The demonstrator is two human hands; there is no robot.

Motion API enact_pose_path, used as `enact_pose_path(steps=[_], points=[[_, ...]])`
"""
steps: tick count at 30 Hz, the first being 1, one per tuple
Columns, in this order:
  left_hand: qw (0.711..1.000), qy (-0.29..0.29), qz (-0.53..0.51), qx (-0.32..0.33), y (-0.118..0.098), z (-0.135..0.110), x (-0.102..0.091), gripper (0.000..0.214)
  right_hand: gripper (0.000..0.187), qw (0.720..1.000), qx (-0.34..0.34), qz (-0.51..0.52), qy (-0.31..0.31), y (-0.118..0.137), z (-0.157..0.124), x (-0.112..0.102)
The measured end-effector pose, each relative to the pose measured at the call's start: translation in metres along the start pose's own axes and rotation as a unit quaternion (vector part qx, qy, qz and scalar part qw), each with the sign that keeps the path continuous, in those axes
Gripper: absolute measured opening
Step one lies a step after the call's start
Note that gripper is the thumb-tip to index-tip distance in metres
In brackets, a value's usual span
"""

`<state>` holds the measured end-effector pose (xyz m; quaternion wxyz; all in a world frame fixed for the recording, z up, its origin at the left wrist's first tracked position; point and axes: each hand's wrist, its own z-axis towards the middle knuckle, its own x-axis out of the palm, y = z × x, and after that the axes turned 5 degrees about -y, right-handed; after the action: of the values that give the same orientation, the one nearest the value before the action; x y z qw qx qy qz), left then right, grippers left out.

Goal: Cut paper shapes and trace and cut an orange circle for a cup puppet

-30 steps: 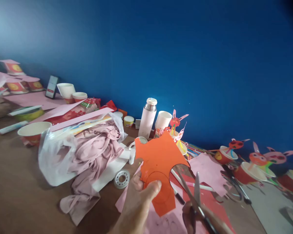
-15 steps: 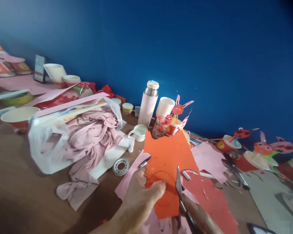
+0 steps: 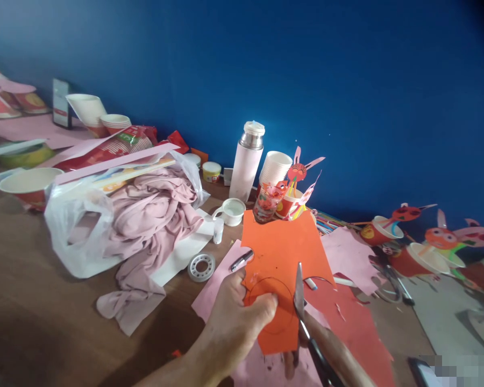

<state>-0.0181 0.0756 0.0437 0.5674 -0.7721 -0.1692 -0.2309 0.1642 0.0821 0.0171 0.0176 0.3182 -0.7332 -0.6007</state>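
Note:
My left hand (image 3: pixel 236 317) pinches a sheet of orange paper (image 3: pixel 286 242), its thumb on top and its fingers underneath. A circle is drawn on the sheet below the middle, and curved bites are cut out of its edges. My right hand (image 3: pixel 326 344) grips a pair of scissors (image 3: pixel 308 328) with dark handles. One blade lies over the right part of the orange paper, beside the drawn circle. Part of the right hand is hidden behind the scissors and the sheet. Below lie pink paper (image 3: pixel 262 365) and red paper (image 3: pixel 347 322).
Left stands a plastic bag (image 3: pixel 76 236) with pink cloth (image 3: pixel 157 209). A tape roll (image 3: pixel 201 267), a white mug (image 3: pixel 232 211), a thermos (image 3: pixel 246 161) and a stack of paper cups (image 3: pixel 275 166) stand ahead. Cups with paper animal heads (image 3: pixel 419 258) line the right.
The view has shifted slightly. The scissors and both hands stay at the orange paper, with the blade still beside the drawn circle.

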Motion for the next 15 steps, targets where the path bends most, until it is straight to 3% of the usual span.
enact_pose_path(steps=[5,15], points=[[0.998,-0.054,0.041,0.0,-0.006,-0.002,0.001,0.015,0.022,0.999,-0.026,0.045,-0.017,0.0,-0.002,-0.006],[0.999,-0.029,0.034,0.018,-0.007,0.0,0.0,0.01,0.043,0.996,-0.073,0.047,0.018,0.022,-0.009,0.005]])
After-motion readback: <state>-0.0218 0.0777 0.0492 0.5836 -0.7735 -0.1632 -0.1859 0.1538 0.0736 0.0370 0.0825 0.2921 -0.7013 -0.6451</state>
